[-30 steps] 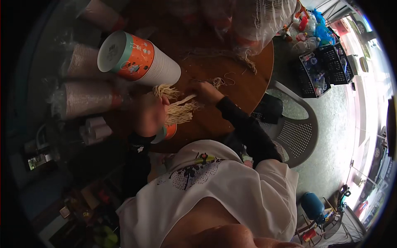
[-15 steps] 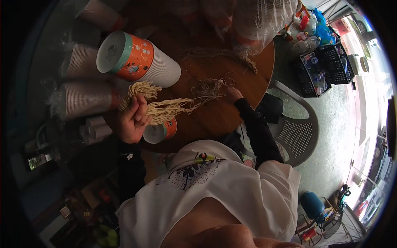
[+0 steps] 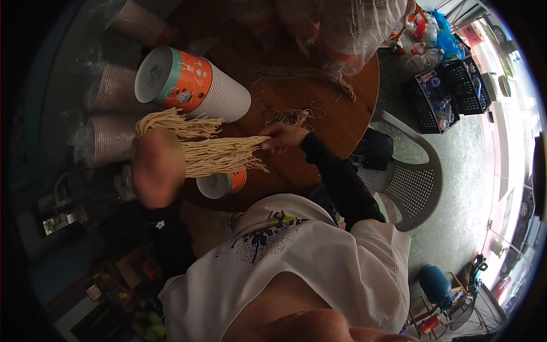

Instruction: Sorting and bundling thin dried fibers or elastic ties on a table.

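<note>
A bundle of pale yellow strings (image 3: 219, 153) stretches across the table's near left. My left hand (image 3: 158, 168) looks smeared, but it is closed round the folded bundle, whose strands come out on its right side. At the other end, my right hand (image 3: 283, 137) pinches string tips between thumb and fingers. Just beyond, a tall stack of paper bowls (image 3: 225, 94) with an orange and green printed band lies on its side. Below the strands sits a smaller orange-banded paper cup (image 3: 219, 184), partly covered by them. A loose tangle of string (image 3: 299, 116) lies past my right hand.
Several plastic-wrapped cup stacks (image 3: 117, 138) line the left, and more wrapped stacks (image 3: 356, 28) stand at the far edge of the round wooden table (image 3: 336, 128). A grey plastic chair (image 3: 419, 182) is at the right. Black crates (image 3: 436, 102) of bottles stand beyond it.
My left hand has moved left with the bundle, whose strands now hang straighter. My right hand has come left from the tangle to the strand ends, and the tangle is now apart from the bundle.
</note>
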`<state>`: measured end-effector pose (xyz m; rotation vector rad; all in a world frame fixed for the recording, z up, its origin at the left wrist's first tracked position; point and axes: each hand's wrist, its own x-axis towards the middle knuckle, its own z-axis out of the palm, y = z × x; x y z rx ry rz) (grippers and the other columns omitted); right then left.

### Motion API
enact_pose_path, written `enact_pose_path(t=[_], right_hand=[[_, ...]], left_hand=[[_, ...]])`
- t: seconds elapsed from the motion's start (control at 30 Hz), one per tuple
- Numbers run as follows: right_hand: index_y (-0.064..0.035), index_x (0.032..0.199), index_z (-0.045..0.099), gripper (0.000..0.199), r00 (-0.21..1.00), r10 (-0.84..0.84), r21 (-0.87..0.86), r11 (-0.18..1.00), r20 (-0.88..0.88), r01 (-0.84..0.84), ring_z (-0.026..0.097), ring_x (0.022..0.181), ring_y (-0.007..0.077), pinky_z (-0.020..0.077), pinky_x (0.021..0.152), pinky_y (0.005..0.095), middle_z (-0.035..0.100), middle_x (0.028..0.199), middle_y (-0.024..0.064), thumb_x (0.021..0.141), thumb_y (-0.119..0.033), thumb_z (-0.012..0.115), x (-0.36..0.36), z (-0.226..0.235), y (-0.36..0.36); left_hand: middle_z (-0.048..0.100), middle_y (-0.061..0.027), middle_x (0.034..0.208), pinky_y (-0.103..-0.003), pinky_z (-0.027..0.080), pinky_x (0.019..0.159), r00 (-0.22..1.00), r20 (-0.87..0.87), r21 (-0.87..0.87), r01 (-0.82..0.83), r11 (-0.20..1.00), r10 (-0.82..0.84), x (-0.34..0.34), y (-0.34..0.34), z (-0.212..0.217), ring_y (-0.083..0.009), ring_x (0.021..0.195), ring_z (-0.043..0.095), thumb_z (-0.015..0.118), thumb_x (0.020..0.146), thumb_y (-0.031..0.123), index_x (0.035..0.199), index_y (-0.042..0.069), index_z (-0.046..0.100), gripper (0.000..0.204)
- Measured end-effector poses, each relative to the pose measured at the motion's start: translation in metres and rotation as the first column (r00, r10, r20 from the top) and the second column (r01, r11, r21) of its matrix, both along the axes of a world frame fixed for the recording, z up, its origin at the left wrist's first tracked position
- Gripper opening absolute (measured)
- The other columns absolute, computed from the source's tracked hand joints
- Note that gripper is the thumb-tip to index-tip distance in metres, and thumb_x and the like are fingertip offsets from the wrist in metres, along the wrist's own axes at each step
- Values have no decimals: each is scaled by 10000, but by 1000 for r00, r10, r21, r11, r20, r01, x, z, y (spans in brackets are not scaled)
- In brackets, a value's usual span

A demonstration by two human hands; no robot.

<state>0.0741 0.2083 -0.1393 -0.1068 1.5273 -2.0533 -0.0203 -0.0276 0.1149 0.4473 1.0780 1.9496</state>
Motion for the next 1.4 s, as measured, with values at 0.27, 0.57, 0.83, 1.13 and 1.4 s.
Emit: enact_pose_path(t=[0.27,0.57,0.83,1.13,1.4], right_hand=[[-37,930,628,205,824,-423,-558,606,378,567,483,538,72,394,466,235,560,691,-23,878,-231,587,56,-117,65],[-85,1073,613,261,922,-251,940,96,-296,328,588,668,267,464,543,378,615,758,88,874,-242,552,75,-159,55],[-59,1149,561,367,711,-455,-46,857,-537,514,610,819,152,497,718,291,626,933,88,816,-178,659,-5,56,-41],[-17,944,625,142,652,-477,87,765,-590,638,626,708,190,503,654,298,637,789,90,825,-90,603,-8,63,-45],[-30,955,627,158,595,-547,114,673,-589,731,621,716,180,500,649,287,622,756,83,814,-102,631,13,67,-42]], left_hand=[[377,27,621,-200,310,471,984,-31,83,-175,981,178,-27,-49,1,-40,399,255,351,980,192,1008,51,456,178],[377,24,620,-206,308,479,991,-16,69,-134,989,135,-24,-35,-1,-42,396,255,343,981,186,1006,53,452,174],[389,21,607,-208,315,470,998,37,84,-49,995,46,-13,-19,5,-45,389,265,348,981,196,973,66,438,159],[383,23,585,-209,317,462,998,2,51,-66,997,66,-4,-19,4,-47,378,254,359,980,213,956,72,436,162],[367,29,579,-211,321,466,999,15,68,-46,997,45,-3,-16,3,-47,373,237,352,982,222,953,79,425,163]])
